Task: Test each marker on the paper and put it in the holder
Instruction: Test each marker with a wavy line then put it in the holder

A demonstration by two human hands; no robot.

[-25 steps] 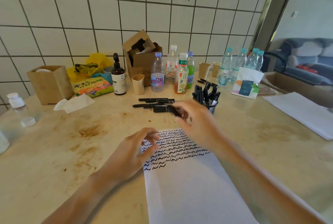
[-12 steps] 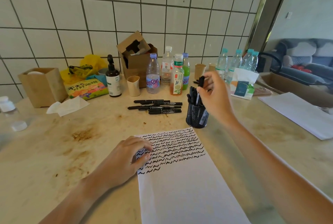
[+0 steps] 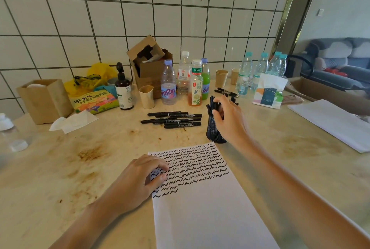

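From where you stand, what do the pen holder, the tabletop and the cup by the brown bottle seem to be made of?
Holder: probably black metal mesh; a fine see-through grid shows.
Tabletop: looks like polished beige stone or an imitation, glossy, mottled, with brown stains.
Cup: likely paper, matte, pale, with a bent rim.

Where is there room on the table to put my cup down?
Bare tabletop lies left of the paper, in front of the crumpled tissue. More lies right of the mesh holder, before the second white sheet. It is crowded by the wall: bottles, cardboard box, loose markers.
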